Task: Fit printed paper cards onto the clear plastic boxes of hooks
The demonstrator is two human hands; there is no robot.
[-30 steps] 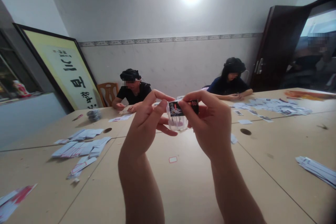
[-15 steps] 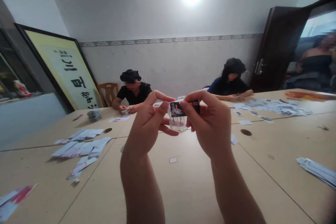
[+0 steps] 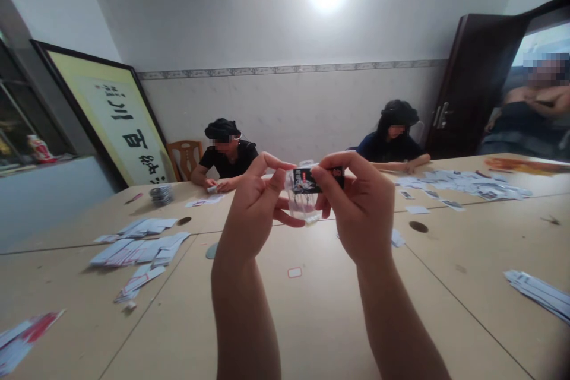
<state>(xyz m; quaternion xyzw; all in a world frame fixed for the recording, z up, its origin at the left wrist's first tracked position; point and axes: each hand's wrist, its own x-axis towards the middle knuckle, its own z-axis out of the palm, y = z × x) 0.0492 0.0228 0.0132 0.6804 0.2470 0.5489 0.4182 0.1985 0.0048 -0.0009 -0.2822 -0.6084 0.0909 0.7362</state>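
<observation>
Both of my hands are raised above the table, pinching one small clear plastic packet that carries a black printed header card on top. My left hand grips the packet's left edge between thumb and forefinger, the other fingers curled. My right hand pinches the black card from the right. What is inside the clear pouch is too small to make out.
The beige table holds piles of white cards at left, at the far right edge and before the seated people. Two people sit at the far side. A small tag lies under my hands. A door stands open at right.
The packet and both hands have shifted slightly right and up. The black card now sits lower over the pouch. The person in the doorway has moved.
</observation>
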